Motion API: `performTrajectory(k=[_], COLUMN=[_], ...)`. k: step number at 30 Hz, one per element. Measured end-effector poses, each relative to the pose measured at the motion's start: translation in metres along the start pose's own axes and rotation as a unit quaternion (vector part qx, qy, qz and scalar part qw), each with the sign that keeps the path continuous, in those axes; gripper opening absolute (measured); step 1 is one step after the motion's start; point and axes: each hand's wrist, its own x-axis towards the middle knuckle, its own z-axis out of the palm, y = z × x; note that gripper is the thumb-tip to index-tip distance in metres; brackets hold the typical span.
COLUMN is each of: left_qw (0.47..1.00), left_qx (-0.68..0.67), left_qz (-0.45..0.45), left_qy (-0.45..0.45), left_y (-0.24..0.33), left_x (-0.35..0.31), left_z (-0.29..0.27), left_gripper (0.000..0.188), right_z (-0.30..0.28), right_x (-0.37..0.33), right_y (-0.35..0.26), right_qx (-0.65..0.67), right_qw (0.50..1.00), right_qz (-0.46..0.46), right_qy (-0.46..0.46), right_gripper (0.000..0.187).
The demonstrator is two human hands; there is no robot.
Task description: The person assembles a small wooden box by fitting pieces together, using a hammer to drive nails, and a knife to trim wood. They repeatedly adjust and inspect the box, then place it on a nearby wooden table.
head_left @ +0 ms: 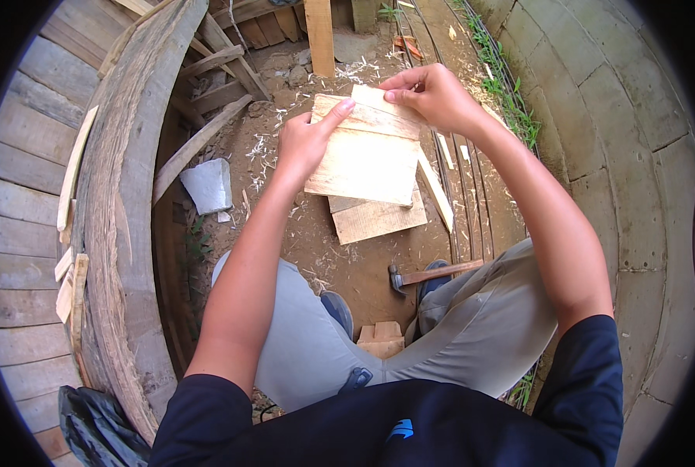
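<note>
My left hand [308,144] grips the left edge of a pale, squarish wooden board [367,167], thumb on top and fingers hidden beneath. A wooden strip [363,117] lies across the board's far part, partly under that thumb. At the far right corner my right hand [434,97] pinches a small thin piece of wood [372,97] between thumb and fingers. This piece overlaps the far edge of the strip. Below the held board, another wooden board [382,223] shows near my feet, partly covered by it.
A hammer [433,274] lies between my feet, its handle reaching my right leg. Wood blocks [381,338] sit nearer me. A grey stone [207,187] and a long beam [133,194] are left; metal rods [472,202] and a block wall [612,156] are right. Shavings litter the dirt.
</note>
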Motion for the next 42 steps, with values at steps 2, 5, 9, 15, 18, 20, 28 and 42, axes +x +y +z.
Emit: performTrajectory(k=[2,5,9,15,18,20,28,42], left_qw=[1.0,1.0,1.0,0.999,0.998,0.997,0.999,0.999], left_qx=[-0.008,-0.01,0.021,0.039,0.048,0.055,0.035,0.018], left_qz=[0.001,0.009,0.015,0.025,0.042,0.045,0.03,0.036], left_qy=[-0.004,0.002,-0.002,-0.009,-0.003,-0.005,-0.001,0.03], left_y=[0.002,0.008,0.011,0.016,0.011,0.014,0.012,0.001], left_x=[-0.002,-0.007,-0.011,-0.015,-0.014,-0.015,-0.011,0.0], left_z=[0.0,0.0,-0.002,-0.001,-0.003,-0.003,-0.004,-0.012], left_gripper=[0.075,0.067,0.066,0.067,0.068,0.067,0.068,0.077], right_z=[-0.003,-0.007,-0.009,-0.009,-0.008,-0.007,-0.007,-0.013], right_x=[0.0,0.005,0.005,0.004,0.003,0.003,0.003,0.004], right_y=[-0.004,0.005,0.014,0.023,0.018,0.02,0.011,0.007], right_qx=[0.011,-0.01,-0.011,0.017,0.013,0.025,0.001,0.142], right_qw=[1.0,0.999,0.997,0.994,0.993,0.993,0.996,0.989], right_qz=[0.019,-0.012,-0.048,-0.059,-0.064,-0.065,-0.047,0.011], right_qy=[-0.022,-0.04,-0.056,-0.088,-0.098,-0.095,-0.074,0.043], right_gripper=[0.026,0.026,0.029,0.022,0.018,0.018,0.024,0.021])
